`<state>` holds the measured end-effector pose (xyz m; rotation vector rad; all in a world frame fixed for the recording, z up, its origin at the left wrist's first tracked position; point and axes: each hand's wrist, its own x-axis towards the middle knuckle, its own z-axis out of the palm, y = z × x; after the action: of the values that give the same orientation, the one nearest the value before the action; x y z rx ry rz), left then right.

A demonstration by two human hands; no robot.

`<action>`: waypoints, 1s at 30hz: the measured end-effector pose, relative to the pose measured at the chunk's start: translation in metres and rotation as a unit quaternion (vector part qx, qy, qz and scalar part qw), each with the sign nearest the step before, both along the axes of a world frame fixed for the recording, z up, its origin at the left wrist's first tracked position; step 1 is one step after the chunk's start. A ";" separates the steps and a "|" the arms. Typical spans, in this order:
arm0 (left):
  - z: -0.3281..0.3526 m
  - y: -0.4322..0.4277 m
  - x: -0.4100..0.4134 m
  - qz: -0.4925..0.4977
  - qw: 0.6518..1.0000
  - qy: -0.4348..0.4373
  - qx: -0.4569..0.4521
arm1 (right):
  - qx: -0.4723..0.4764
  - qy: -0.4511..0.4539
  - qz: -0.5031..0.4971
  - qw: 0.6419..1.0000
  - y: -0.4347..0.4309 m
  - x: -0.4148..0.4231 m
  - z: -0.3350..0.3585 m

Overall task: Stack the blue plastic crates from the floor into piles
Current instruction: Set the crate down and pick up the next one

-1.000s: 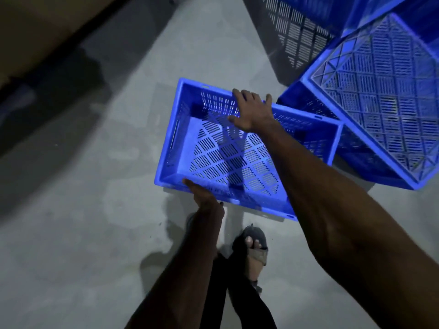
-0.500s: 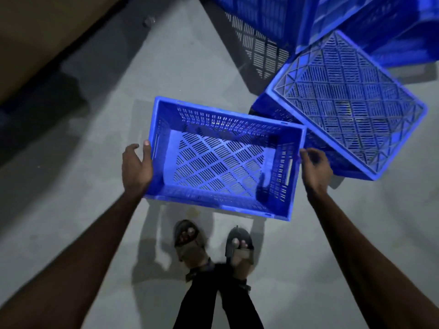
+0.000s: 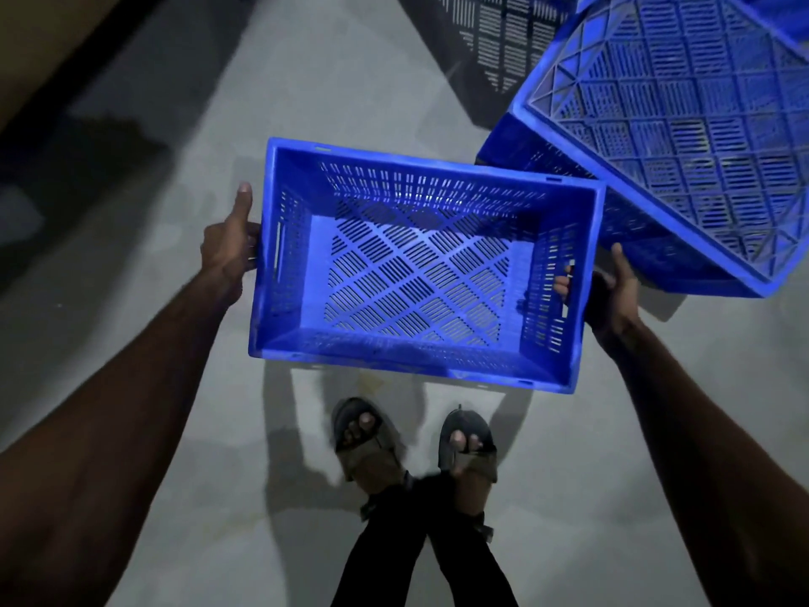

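An open-topped blue plastic crate with a slotted floor hangs level above the grey floor, in front of me. My left hand grips its left end, thumb lying along the rim. On the other end my right hand holds the handle slot, with fingertips showing through inside the crate. At the upper right an upside-down blue crate lies tilted on another blue crate.
More blue crates stand in shadow at the top centre. My sandalled feet are on the concrete floor just below the held crate. A brown wall or board runs along the upper left.
One second ago my right hand held the far rim and my left the near rim. Both hands have moved to the crate's ends, and the crate now sits higher and closer to me.
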<state>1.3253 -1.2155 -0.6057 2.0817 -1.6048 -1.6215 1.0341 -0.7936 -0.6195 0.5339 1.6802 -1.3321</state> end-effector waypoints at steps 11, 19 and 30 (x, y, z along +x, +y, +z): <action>-0.018 0.003 0.009 0.002 0.995 0.025 0.093 | 0.042 -0.019 0.087 0.995 -0.027 -0.005 -0.018; -0.020 -0.001 -0.003 -0.070 0.967 0.067 0.233 | 0.050 -0.023 0.093 0.994 -0.025 -0.005 -0.017; 0.012 0.029 0.013 -0.039 0.980 0.024 0.196 | 0.098 -0.034 0.023 0.994 -0.015 0.014 0.018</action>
<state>1.3384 -1.1863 -0.5935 2.1459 -1.4645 -2.1467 1.0483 -0.8081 -0.6012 0.6421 1.7666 -1.1106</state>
